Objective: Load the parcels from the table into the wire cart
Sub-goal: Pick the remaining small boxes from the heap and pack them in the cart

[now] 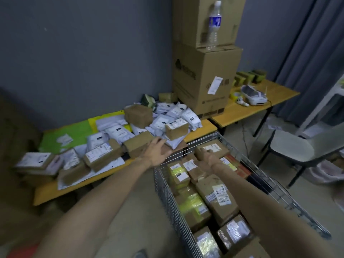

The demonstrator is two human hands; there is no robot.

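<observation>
Wire cart (pixel 165 190): bare metal wire, bright and shiny.
Cardboard parcels (pixel 216 200): matt brown cardboard with paper labels; glossy clear tape on several.
Mailer bags (pixel 119 133): smooth white plastic film, crumpled, with a faint sheen.
Bench (pixel 55 189): smooth wood-look top, orange-brown.
Cartons (pixel 204 75): plain matt cardboard.
Water bottle (pixel 214 25): clear plastic.
Curtain (pixel 307 53): matt grey cloth.

Before me, brown cardboard parcels (pixel 100 155) carry white labels with black print. Pale grey-white plastic mailer bags (pixel 162 123) heap on the orange-yellow wooden table (pixel 46 190), beside a bright green plastic sheet (pixel 65 132) and a yellow plastic sheet (pixel 106 118). In the silver wire cart (pixel 167 192), some parcels are banded with yellow tape (pixel 193 202).
</observation>
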